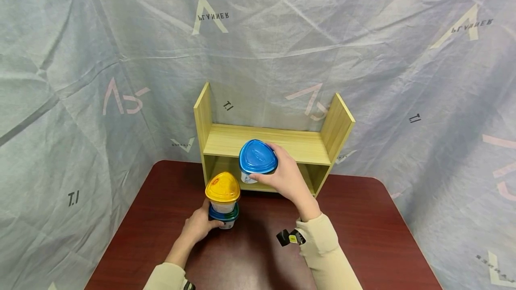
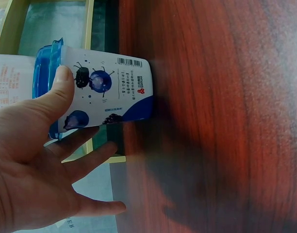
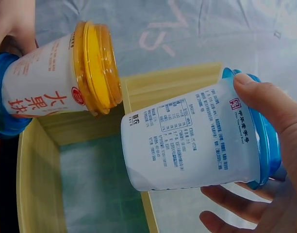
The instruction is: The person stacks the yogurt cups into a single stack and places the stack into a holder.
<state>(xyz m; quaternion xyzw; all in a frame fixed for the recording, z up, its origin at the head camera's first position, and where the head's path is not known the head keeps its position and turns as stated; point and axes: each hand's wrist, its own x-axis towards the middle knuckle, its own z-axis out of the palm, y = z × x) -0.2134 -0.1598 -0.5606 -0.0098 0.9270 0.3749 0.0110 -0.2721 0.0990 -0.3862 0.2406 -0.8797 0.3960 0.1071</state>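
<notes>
My right hand (image 1: 287,172) holds a white yogurt cup (image 3: 192,141) with a blue lid (image 1: 258,156) in the air, in front of the wooden shelf. Its thumb lies on one side near the lid, fingers on the other. To the left, a yellow-lidded yogurt cup (image 1: 223,189) stands on top of a lower blue-lidded yogurt cup (image 2: 107,87), which rests on the table. My left hand (image 1: 198,223) grips that lower cup near its lid, thumb on the near side; the other fingers are partly hidden behind it, some spread apart.
A light wooden shelf (image 1: 266,138) with two raised side panels stands at the back of the dark red table (image 1: 354,227). Grey printed cloth (image 1: 258,48) hangs behind and at both sides. A black strap piece (image 1: 287,237) shows at the right sleeve (image 1: 322,240).
</notes>
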